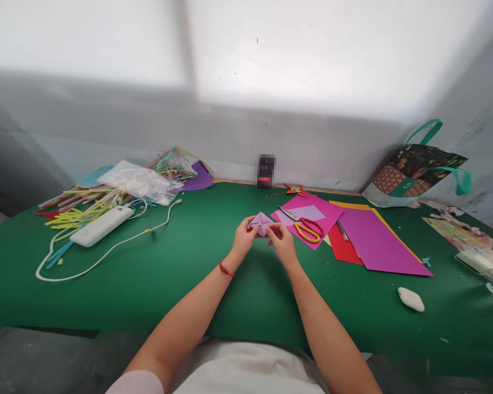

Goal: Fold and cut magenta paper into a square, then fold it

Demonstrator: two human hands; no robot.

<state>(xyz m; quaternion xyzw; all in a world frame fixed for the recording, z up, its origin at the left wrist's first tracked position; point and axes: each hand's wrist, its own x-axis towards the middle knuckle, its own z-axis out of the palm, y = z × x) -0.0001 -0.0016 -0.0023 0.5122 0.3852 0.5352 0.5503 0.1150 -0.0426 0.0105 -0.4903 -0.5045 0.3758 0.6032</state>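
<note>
Between my two hands, above the green table, is a small folded piece of light purple paper [262,219] with crease lines meeting near its middle. My left hand [244,239] pinches its left side, and a red bead bracelet circles that wrist. On the right side my right hand [282,244] grips the paper with thumb and fingers. Just right of my hands, scissors [308,224] with red and yellow handles lie on a magenta sheet [312,243] and a pale purple sheet [312,212]. The undersides of the fingers are hidden.
Paper strips [78,219], a plastic bag [142,180] and a white power bank [102,225] with a cable lie left on the green table [189,284]. Rightward are a purple sheet [382,241], a pen [342,230], a white case [411,299] and a patterned bag [411,172]. A folded paper star [294,189] sits behind.
</note>
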